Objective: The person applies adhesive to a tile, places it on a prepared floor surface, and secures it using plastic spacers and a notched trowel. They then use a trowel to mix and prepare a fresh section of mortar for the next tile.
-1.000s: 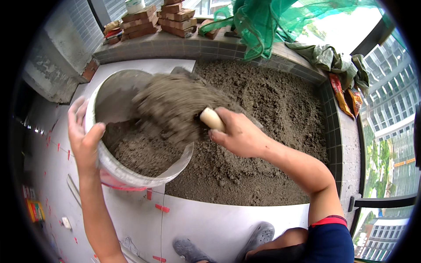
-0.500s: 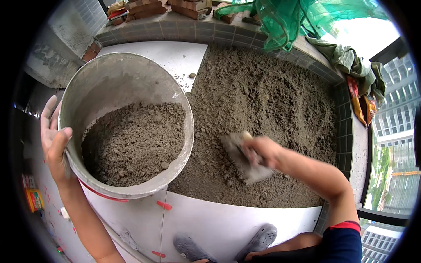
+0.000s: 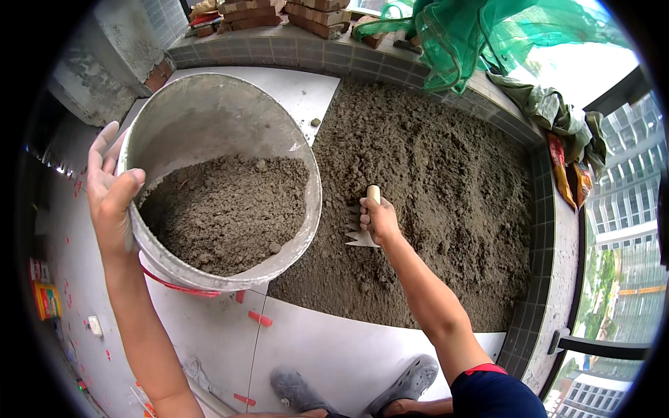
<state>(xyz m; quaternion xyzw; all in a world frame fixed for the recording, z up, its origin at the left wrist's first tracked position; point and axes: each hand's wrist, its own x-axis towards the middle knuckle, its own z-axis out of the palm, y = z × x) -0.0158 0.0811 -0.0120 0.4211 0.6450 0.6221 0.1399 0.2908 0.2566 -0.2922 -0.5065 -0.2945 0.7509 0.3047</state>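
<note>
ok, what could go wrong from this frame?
Bucket is tilted and held only at the rim by the left hand; the sandy mix inside could shift and it might slip or spill onto the white tiles. The right hand grips a trowel dug into the sand bed; the blade could snag.

Soft daylight reaches me from the upper right, where the sky behind the green netting (image 3: 488, 35) is blown out white. Shadows stay faint; the bucket (image 3: 209, 125) darkens only its inner wall. Everything central looks sharp, but the fisheye bends the tiled ledge (image 3: 348, 59) and blackens the corners.
</note>
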